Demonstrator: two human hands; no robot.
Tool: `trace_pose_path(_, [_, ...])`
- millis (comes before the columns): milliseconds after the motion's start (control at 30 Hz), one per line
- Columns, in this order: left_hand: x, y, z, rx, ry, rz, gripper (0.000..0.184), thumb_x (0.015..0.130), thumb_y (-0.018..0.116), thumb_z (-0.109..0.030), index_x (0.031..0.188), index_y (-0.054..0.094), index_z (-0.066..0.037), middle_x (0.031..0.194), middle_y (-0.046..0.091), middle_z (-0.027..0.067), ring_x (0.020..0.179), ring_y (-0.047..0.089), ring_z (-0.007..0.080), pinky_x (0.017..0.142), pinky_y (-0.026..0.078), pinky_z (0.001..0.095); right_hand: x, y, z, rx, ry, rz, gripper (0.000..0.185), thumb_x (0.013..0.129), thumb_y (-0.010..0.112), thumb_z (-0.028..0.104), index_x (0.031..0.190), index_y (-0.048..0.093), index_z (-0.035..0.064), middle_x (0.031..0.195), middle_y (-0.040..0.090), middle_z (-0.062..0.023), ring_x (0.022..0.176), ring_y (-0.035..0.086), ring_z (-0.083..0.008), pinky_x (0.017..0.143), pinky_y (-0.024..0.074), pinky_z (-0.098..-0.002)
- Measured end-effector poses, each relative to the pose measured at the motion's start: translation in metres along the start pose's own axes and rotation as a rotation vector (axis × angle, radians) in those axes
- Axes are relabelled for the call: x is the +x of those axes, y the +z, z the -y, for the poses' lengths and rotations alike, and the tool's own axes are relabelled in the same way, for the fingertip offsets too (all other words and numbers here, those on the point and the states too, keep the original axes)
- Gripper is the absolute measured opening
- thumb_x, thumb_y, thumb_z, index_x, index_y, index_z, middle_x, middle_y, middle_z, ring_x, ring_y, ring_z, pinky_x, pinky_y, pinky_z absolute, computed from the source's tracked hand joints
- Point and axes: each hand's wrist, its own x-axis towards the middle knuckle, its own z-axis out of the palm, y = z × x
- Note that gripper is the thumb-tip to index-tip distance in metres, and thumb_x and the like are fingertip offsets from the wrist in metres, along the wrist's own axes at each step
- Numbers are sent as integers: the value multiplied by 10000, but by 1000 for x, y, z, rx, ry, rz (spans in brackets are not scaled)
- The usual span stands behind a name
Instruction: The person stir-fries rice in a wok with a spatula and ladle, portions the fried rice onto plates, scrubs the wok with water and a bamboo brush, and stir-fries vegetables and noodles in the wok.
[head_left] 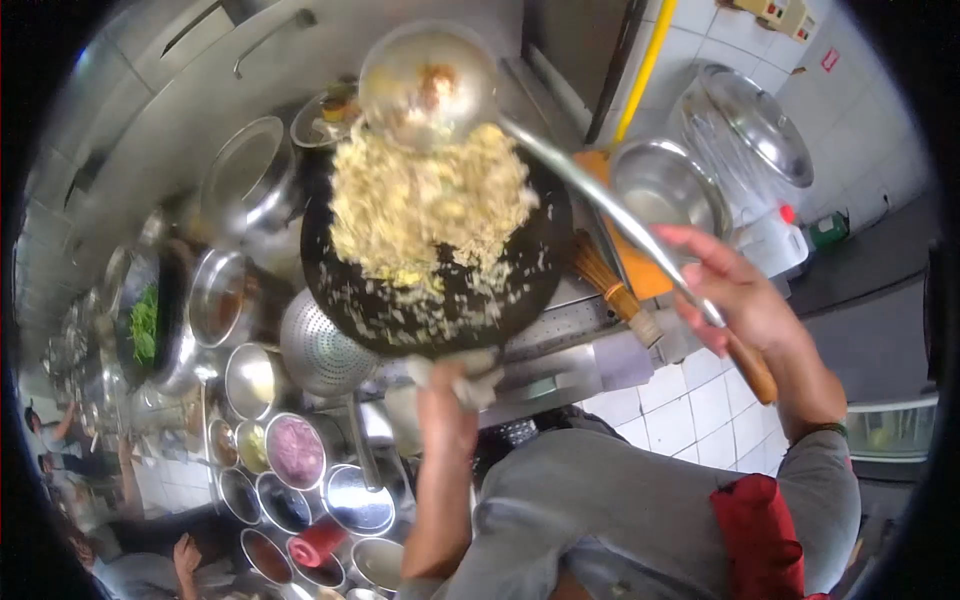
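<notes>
My right hand holds a long-handled ladle near its wooden grip, with some fingers loosely extended. The ladle's large round bowl is above the far side of a black wok. A pale cloth lies between my left hand and the wok's near edge, and that hand is closed on it; the exact grip is hidden. A blurred yellowish mass of food, perhaps fried rice or egg, fills the far half of the wok. Pale bits are scattered over its near half.
To the wok's left are a perforated strainer, metal pots and several ingredient bowls, one with pink food. At right are a bamboo brush, a steel bowl and a white jug. Other people appear at lower left.
</notes>
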Motion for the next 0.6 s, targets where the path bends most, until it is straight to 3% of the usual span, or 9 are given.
trace_pose_path(67, [21,22,-33,-52,33,137,336,929,462,-151,1055,582,136,1017,673,225,852,700,347,621,579,374,0,7,12,230,-26,13,477,1007,518,257,1455,411,133,658,518,-22,373,423,-69,319,336,-215])
trace_pose_path(133, [66,11,-29,-31,16,226,332,923,463,-153,1066,591,119,1015,677,218,857,696,344,650,580,362,14,8,12,341,-31,58,494,1002,517,267,1457,398,114,654,513,-21,347,383,-64,289,298,-207])
trace_pose_path(167, [82,11,-23,-57,46,212,330,919,466,-152,1070,594,112,1018,677,217,859,694,342,661,579,365,37,-5,-8,413,-7,188,497,996,523,280,1446,385,120,656,503,-14,371,376,-60,299,283,-212])
trace_pose_path(233, [107,16,-18,-99,103,182,327,910,471,-151,1077,600,99,1025,677,214,864,691,339,682,578,371,68,4,-38,409,146,149,467,1004,514,273,1424,378,120,672,504,-10,398,378,-63,310,289,-229])
trace_pose_path(300, [122,19,-22,-70,76,180,317,905,471,-150,1050,597,101,1010,676,216,867,679,363,699,559,401,130,-2,-87,269,338,208,377,1018,492,226,1375,407,139,691,501,-14,432,392,-86,350,340,-279])
trace_pose_path(367, [132,11,-22,-32,23,228,292,890,494,-144,1039,594,87,1004,677,210,868,672,374,742,544,428,166,-1,-87,165,299,196,381,1022,492,229,1383,406,145,705,508,-30,452,428,-102,366,369,-298])
trace_pose_path(467, [127,17,-23,-30,62,169,292,894,485,-156,1048,583,73,1027,676,214,885,678,395,715,547,426,169,1,-68,-711,-182,96,427,1026,487,237,1428,378,144,704,502,-31,473,464,-112,373,393,-317])
trace_pose_path(500, [133,13,-20,-11,63,168,303,900,468,-169,1056,571,69,1039,672,221,889,682,399,693,547,426,146,3,-48,-781,-106,45,435,1033,464,248,1439,365,128,679,479,-10,469,472,-101,377,407,-311])
trace_pose_path(600, [135,12,-20,-62,53,165,281,917,468,-161,1047,594,53,1012,687,192,807,679,302,640,554,392,111,-31,-41,-230,235,272,419,1042,439,261,1428,372,112,679,468,-3,454,452,-87,374,404,-291])
